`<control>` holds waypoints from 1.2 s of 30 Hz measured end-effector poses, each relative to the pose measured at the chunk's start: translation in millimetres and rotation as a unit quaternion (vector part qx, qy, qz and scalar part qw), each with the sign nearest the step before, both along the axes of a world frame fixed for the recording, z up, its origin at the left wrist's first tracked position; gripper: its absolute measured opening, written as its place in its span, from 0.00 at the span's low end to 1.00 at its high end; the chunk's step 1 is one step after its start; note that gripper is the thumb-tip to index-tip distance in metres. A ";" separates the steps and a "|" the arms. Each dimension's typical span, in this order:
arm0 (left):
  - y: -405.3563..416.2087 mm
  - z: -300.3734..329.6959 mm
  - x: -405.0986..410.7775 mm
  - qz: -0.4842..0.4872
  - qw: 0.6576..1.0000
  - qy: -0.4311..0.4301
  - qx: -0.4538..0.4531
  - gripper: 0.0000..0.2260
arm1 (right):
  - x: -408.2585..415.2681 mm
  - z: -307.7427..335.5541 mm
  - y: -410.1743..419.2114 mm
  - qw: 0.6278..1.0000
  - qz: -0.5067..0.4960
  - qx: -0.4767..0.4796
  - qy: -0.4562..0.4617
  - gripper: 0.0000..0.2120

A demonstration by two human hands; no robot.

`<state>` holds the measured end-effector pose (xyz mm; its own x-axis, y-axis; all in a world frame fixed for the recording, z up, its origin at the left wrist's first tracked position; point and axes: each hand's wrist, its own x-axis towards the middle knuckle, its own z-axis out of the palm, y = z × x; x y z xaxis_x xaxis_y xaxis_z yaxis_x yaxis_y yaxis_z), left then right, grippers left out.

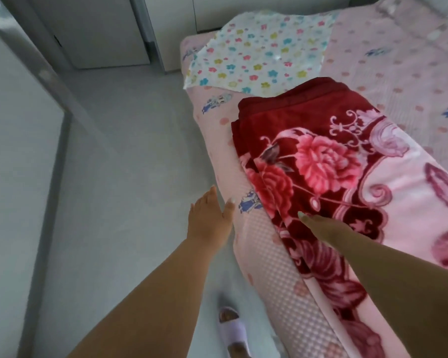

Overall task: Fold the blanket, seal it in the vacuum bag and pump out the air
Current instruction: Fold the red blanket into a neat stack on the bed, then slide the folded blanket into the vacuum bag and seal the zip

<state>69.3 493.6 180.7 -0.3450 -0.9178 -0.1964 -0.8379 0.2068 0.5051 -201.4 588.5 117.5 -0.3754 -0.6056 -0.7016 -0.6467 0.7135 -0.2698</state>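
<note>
Head view: 1 blanket, 1 vacuum bag, 2 hands, both w/ fingers straight.

You have one folded blanket; one flower-print vacuum bag; one bed; two hands, left hand, right hand; one slippered foot.

Blanket runs off right + bottom edges — full size unclear. Vacuum bag top edge blurred. Right hand — fingers partly hidden, grip can't tell.
</note>
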 end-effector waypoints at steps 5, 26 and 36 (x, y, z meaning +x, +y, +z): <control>-98.6 7.3 -35.4 -0.001 0.995 0.076 0.068 0.32 | -16.9 37.6 -73.8 0.976 0.063 -0.072 0.197 0.41; -452.5 -47.6 -176.6 -0.055 0.946 0.086 0.308 0.28 | -25.3 -2.6 -375.7 0.977 0.033 -0.067 0.198 0.31; -605.0 -39.2 -218.1 -0.241 0.965 -0.065 0.082 0.23 | -73.6 15.2 -515.3 0.961 -0.195 -0.132 0.143 0.23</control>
